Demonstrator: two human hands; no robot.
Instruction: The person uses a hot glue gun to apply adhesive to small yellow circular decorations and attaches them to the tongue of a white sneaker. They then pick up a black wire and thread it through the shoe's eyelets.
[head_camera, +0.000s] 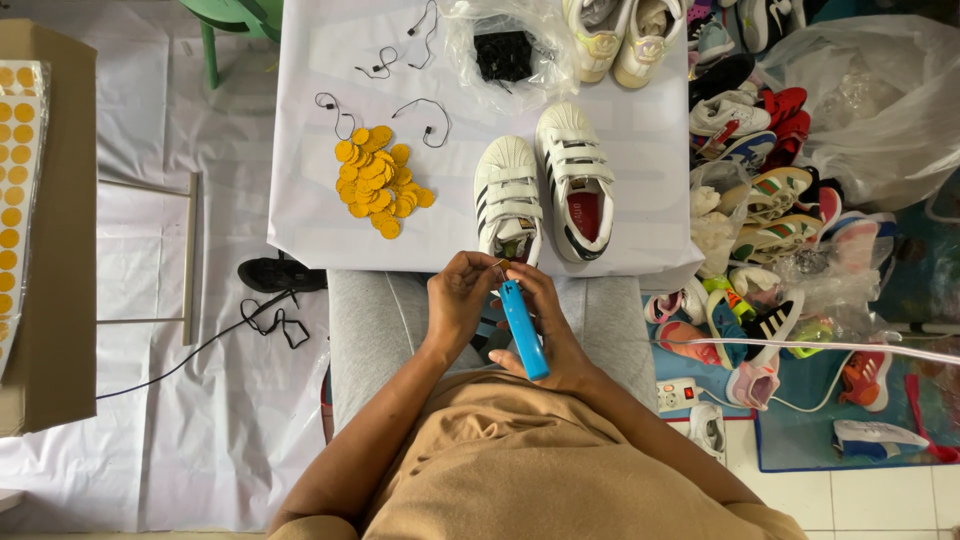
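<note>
I sit at a small white-covered table (320, 220). My right hand (545, 330) grips a long blue lighter-like tool (524, 330) upright over my lap. My left hand (460, 295) pinches something small at the tool's top end; what it is I cannot tell. Just beyond my hands a pair of white strap sneakers (545, 185) with black stripes stands on the table, toes pointing away. A heap of round yellow tags (378, 180) lies to the left of the shoes, with black string loops (425, 120) scattered around it.
A clear bag of black pieces (505, 50) and another pale shoe pair (625, 35) sit at the table's far edge. Many mixed shoes (770, 190) pile on the right floor by a plastic bag (880, 100). A cardboard box (50, 230) with yellow sticker sheets stands left.
</note>
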